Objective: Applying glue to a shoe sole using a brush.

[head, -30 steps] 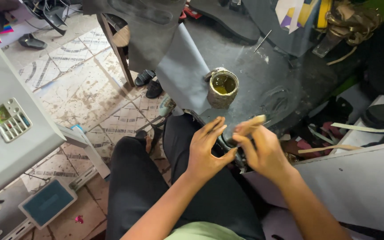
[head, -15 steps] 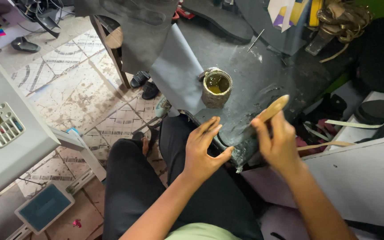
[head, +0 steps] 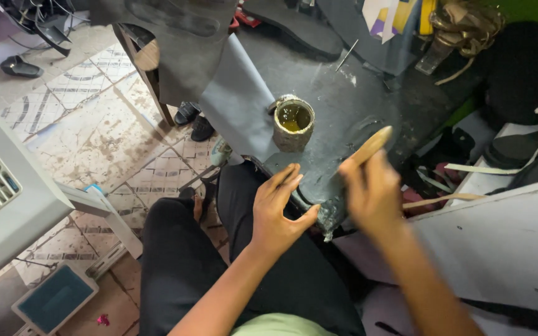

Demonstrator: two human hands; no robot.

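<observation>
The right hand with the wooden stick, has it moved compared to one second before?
Yes. The right hand with the wooden stick rose away from the left hand, toward the glue can.

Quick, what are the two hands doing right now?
Left hand: open, fingers spread, resting on the dark work surface.
Right hand: closed around a wooden stick; blurred.

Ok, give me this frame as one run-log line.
left hand: steadies dark piece at bench edge | right hand: grips wooden-handled brush, blurred | glue pot: open, upright behind
</observation>
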